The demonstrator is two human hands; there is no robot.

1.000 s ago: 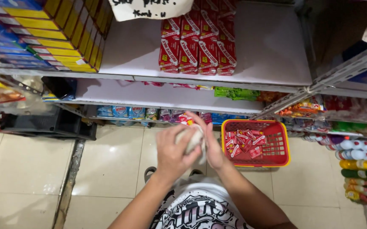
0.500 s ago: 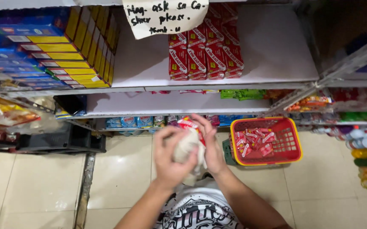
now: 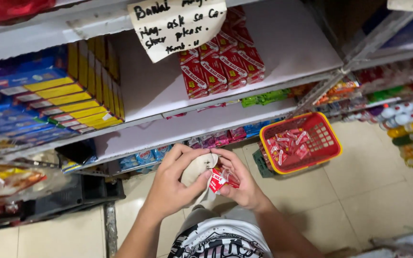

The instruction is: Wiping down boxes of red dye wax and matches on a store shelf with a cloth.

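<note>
My left hand (image 3: 172, 182) clutches a crumpled beige cloth (image 3: 196, 168) in front of my chest. My right hand (image 3: 243, 182) holds a small red packet (image 3: 221, 179) pressed against the cloth. Both hands meet just below the lower white shelf (image 3: 178, 130). A row of matching red packets (image 3: 218, 64) stands on the upper white shelf (image 3: 283, 52), up and to the right of my hands. A red and yellow basket (image 3: 326, 142) on the floor to my right holds more red packets (image 3: 290, 144).
Blue and yellow boxes (image 3: 58, 98) fill the shelf's left side. A handwritten paper note (image 3: 178, 24) hangs from above. Bottles (image 3: 404, 131) line the right shelving. Blue and pink sachets (image 3: 187, 145) sit low. A black crate (image 3: 73, 193) rests on the tiled floor at left.
My view has swung left and tilted, so the basket now lies further right. My hands stay together on the cloth, and the red packet now shows more in my right fingers.
</note>
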